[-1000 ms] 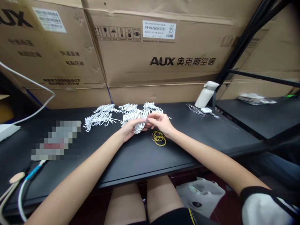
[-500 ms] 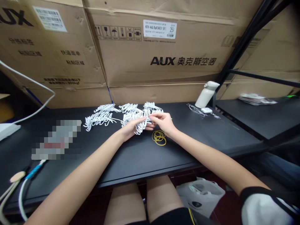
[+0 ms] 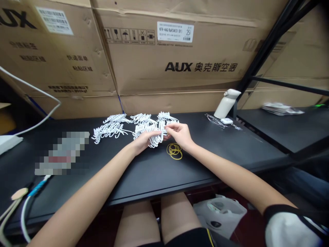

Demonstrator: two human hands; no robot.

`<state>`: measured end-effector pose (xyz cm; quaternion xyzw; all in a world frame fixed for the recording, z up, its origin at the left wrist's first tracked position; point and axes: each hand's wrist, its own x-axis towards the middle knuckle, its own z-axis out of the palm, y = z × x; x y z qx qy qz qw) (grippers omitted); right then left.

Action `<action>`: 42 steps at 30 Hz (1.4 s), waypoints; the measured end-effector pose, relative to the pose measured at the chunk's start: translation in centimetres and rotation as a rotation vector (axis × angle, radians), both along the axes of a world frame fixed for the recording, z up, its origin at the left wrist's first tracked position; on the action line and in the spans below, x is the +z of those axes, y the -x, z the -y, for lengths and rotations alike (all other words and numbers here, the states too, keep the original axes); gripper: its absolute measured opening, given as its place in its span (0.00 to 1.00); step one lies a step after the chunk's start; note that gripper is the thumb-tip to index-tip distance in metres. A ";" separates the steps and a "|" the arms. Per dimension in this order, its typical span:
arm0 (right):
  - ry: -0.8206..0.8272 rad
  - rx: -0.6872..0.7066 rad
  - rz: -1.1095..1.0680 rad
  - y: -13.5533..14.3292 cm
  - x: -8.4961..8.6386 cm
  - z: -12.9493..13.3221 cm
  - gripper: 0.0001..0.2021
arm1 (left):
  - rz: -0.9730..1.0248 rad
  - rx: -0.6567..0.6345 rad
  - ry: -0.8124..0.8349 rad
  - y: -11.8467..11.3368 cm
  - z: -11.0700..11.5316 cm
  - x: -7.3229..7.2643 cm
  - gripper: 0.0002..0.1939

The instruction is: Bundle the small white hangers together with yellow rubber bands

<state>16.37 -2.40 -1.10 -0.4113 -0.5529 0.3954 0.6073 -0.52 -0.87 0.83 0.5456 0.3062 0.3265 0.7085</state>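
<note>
My left hand (image 3: 143,142) is wrapped round a bundle of white hooks (image 3: 155,138), thin bent rods whose curved ends hang over the fingers. At the bundle's right side, my right hand (image 3: 180,133) has its thumb and fingertips pinched together against one of the hooks; the exact grip is partly hidden. Just below the right hand, yellow rubber bands (image 3: 174,151) lie in a loose tangle on the black table (image 3: 154,175). Behind and left of my hands are more piles of white hooks (image 3: 109,131), set out in two rows.
Large cardboard boxes (image 3: 144,75) stand along the back. A white bottle (image 3: 227,104), glasses (image 3: 215,120) and a small white case (image 3: 226,121) are at the back right. On the left lies a blurred-out object (image 3: 61,154) with a cable. Below the table's front edge hangs a plastic bag (image 3: 223,216).
The held hooks sit closer together in my left hand, and the bundle has shifted slightly. My right fingertips have moved a little at its right side. The table things are unmoved.
</note>
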 end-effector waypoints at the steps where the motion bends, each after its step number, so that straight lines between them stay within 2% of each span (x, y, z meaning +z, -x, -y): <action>1: -0.002 0.004 0.005 0.0 0.0 0.0 0.08 | -0.009 0.009 -0.005 0.0 0.1 0.0 0.17; 7: -0.043 0.003 0.058 0.1 0.4 0.4 0.12 | -0.114 0.121 -0.100 0.0 0.2 -0.4 0.20; 14: -0.106 -0.170 0.161 -0.3 0.2 -0.3 0.10 | -0.086 0.284 -0.122 -0.4 0.1 -0.6 0.17; 18: -0.098 -0.198 0.115 -0.4 0.3 -0.7 0.10 | -0.058 0.346 -0.124 -0.7 0.3 -0.5 0.15; 25: -0.018 -0.283 -0.129 -1.7 0.6 -1.9 0.11 | 0.088 0.498 0.029 0.5 -0.7 -0.1 0.12; 29: 0.059 -0.308 -0.202 -2.8 0.8 -2.6 0.13 | 0.139 0.472 0.105 0.8 -0.7 0.2 0.10; 36: 0.095 -0.205 -0.163 -2.8 0.7 -2.5 0.18 | 0.113 0.408 0.094 0.3 -0.2 0.2 0.09; 42: 0.098 -0.138 -0.189 -2.6 0.9 -2.2 0.17 | 0.111 0.410 0.113 0.4 -0.3 0.3 0.09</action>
